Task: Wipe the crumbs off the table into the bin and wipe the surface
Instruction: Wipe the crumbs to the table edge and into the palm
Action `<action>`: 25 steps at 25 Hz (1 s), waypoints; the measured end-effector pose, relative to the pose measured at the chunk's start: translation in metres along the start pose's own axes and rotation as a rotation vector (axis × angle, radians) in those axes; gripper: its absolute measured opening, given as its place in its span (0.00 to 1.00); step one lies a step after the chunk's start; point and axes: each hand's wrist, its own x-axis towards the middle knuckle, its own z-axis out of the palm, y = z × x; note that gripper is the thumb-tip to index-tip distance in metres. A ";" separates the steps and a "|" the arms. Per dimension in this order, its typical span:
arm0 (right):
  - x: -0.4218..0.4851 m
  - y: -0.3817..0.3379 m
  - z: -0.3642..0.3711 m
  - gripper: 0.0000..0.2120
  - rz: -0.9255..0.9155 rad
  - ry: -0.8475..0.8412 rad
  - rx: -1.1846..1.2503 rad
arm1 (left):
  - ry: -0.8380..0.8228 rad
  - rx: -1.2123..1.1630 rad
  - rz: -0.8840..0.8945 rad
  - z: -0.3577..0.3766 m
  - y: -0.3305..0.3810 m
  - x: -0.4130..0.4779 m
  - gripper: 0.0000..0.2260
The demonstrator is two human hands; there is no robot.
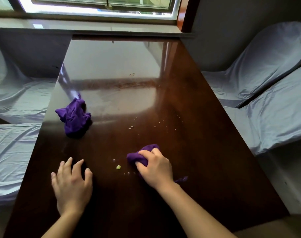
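My right hand is shut on a bunched purple cloth and presses it onto the dark glossy wooden table. Just left of the cloth lie a small pale green crumb and a few tiny bits. More small crumbs are scattered farther back, right of centre. My left hand rests flat on the table near its left edge, fingers spread, holding nothing. A second crumpled purple cloth lies loose at the left side of the table. No bin shows in the view.
Chairs in pale grey covers stand along both sides: two on the right, two on the left. The table's far end meets a window sill under a bright window. The far half of the table reflects the window light.
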 end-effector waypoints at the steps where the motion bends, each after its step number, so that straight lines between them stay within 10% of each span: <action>1: -0.003 -0.003 -0.005 0.17 0.015 0.006 0.095 | -0.002 0.004 0.003 0.000 0.000 0.000 0.16; 9: 0.039 0.081 -0.075 0.17 0.335 0.068 0.117 | -0.009 0.003 0.008 -0.005 0.005 -0.003 0.22; 20: 0.041 -0.038 -0.002 0.16 -0.050 -0.170 0.071 | -0.011 -0.005 0.014 -0.006 0.001 -0.003 0.21; 25: 0.022 0.039 -0.082 0.08 0.149 0.017 0.337 | -0.021 -0.046 0.009 -0.007 -0.001 -0.003 0.21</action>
